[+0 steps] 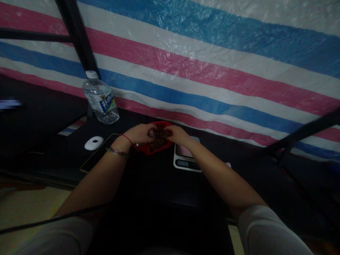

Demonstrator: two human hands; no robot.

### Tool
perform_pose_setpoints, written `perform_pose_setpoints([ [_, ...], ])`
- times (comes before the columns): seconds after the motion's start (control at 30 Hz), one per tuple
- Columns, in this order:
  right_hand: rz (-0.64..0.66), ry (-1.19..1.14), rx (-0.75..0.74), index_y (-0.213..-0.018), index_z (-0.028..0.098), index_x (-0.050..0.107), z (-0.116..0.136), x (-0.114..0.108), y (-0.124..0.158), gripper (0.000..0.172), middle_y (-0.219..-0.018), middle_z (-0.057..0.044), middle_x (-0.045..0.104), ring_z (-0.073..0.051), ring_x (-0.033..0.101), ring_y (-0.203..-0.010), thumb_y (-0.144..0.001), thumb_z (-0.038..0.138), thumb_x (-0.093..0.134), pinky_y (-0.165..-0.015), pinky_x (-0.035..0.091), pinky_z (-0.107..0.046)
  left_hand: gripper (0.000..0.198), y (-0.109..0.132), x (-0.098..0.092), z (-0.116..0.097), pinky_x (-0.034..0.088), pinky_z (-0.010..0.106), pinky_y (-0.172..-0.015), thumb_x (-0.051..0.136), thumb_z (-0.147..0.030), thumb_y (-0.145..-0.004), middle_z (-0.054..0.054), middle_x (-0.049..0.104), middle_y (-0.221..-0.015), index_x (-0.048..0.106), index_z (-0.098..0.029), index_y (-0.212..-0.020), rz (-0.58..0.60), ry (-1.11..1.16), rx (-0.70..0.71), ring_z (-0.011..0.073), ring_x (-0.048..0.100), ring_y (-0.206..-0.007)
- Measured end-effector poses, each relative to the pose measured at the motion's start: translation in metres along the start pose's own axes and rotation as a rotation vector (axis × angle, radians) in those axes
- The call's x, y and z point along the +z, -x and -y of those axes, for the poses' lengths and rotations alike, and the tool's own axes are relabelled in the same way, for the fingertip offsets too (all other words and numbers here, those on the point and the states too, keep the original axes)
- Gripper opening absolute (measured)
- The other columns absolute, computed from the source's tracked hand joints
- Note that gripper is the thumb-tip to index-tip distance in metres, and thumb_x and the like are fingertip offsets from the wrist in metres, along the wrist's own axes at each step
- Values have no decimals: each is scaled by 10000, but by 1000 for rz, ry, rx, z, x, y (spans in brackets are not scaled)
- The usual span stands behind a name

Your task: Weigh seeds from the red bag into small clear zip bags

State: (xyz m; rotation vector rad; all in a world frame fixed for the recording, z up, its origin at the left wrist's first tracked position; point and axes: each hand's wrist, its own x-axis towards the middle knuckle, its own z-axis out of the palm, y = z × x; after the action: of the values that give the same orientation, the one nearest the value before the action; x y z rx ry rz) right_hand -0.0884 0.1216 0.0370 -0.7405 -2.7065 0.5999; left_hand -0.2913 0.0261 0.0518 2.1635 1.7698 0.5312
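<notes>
My left hand (139,134) and my right hand (177,135) both grip a small red bag (148,148) with dark small pieces (158,139) inside it, holding its mouth apart above a dark table. The left wrist wears a red string and a beaded bracelet. A white digital scale (184,161) sits just under and right of my right wrist, partly hidden by it.
A clear water bottle (101,99) stands at the back left beside a black post (78,35). A white mouse (94,142) and a dark tablet (97,157) lie left of my hands. A striped red, white and blue tarp (212,63) hangs behind the table.
</notes>
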Motion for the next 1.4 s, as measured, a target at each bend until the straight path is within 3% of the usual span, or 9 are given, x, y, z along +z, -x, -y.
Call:
perform_pose_setpoints([
  [0.13,66,212,-13,-1030,169,686,8,6,0,311,-1023,-94,672,-212,595,-976,-753,83,574,-888,440,-329,393,-2,4,-1,484,257,-713,615,-298,-676,23,712,-969,640,-262,-1067,84,-4,20,204,664,-836],
  [0.27,87,228,-32,-974,154,703,17,18,-6,267,-972,-107,682,-213,609,-916,-766,73,556,-833,450,-313,251,-5,11,-3,464,257,-618,596,-282,-685,27,708,-818,670,-240,-921,67,-11,6,195,653,-712],
  [0.4,66,54,5,-912,171,711,15,24,-12,189,-892,-66,698,-194,628,-824,-746,126,632,-773,465,-298,209,-7,15,-1,449,253,-589,598,-323,-701,21,699,-781,659,-233,-880,-12,1,-9,186,641,-669],
  [0.6,-28,-281,144,-1056,153,641,4,21,-6,396,-992,-49,686,-166,630,-883,-670,108,719,-823,482,-310,331,-6,12,-10,500,262,-729,576,-320,-737,25,714,-931,632,-226,-1049,-155,94,20,194,667,-827],
  [0.8,-152,-505,142,-1013,140,621,5,11,10,360,-1008,-51,666,-164,630,-904,-668,120,720,-866,488,-338,368,-5,13,-13,503,332,-855,560,-330,-776,57,696,-1020,588,-185,-1113,-358,218,57,205,654,-924],
  [0.93,-231,-646,119,-1050,167,590,3,9,22,365,-1033,-48,652,-160,638,-906,-702,167,699,-837,508,-335,452,-6,17,-9,508,338,-840,607,-362,-761,71,682,-1031,558,-174,-1169,-504,241,40,207,651,-915],
  [1.17,-354,-477,179,-1016,227,615,1,2,65,337,-1032,-21,662,-184,624,-942,-689,213,696,-838,492,-352,559,-8,26,-9,525,323,-745,701,-393,-684,49,677,-906,550,-166,-1172,-629,312,68,199,659,-782],
  [1.4,-584,-433,250,-1027,194,614,-38,-8,114,365,-1030,-56,680,-209,629,-981,-683,280,700,-943,435,-395,550,-4,32,-29,522,340,-790,666,-386,-721,56,665,-949,544,-159,-1207,-578,336,159,206,652,-839],
])
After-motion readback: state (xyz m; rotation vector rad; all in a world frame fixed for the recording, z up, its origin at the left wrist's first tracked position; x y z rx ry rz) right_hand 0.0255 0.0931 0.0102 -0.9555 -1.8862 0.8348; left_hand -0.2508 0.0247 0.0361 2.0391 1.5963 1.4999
